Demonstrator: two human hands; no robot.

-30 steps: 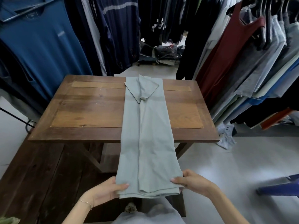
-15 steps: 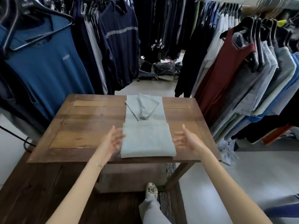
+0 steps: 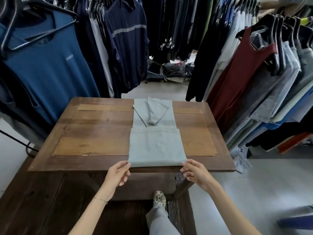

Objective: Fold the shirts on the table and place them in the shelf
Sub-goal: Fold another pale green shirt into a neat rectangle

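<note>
At the near table (image 3: 71,138) edge, the left hand (image 3: 117,175) and right hand (image 3: 194,173) each pinch a near corner of the pale shirt's (image 3: 155,146) doubled fold, likely to lift it evenly for another fold. Farther off, its tucked sleeves (image 3: 153,111) lie flat, keeping the strip narrow. No shelf shows.

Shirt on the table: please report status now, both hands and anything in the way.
Left hand and right hand pinch near corners of shirt. Shirt half folded on table. Nothing in the way.
</note>
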